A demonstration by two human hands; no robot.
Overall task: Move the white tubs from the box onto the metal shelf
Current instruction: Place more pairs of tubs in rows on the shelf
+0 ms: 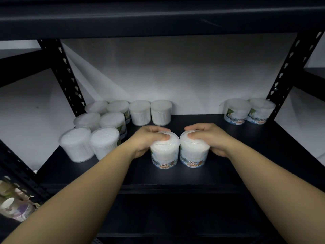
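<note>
Two white tubs of cotton buds stand side by side on the dark metal shelf (175, 176), labels facing me. My left hand (147, 140) grips the left tub (164, 155) from its top and left side. My right hand (209, 136) grips the right tub (194, 154) from its top and right side. Both tubs touch each other and rest on the shelf surface. The box is out of view.
Several white tubs (105, 131) are clustered at the shelf's back left, and two more tubs (248, 110) stand at the back right. Black perforated uprights (65, 80) flank the bay. A shelf board (158, 16) hangs close overhead. Stacked paper cups (15, 208) sit lower left.
</note>
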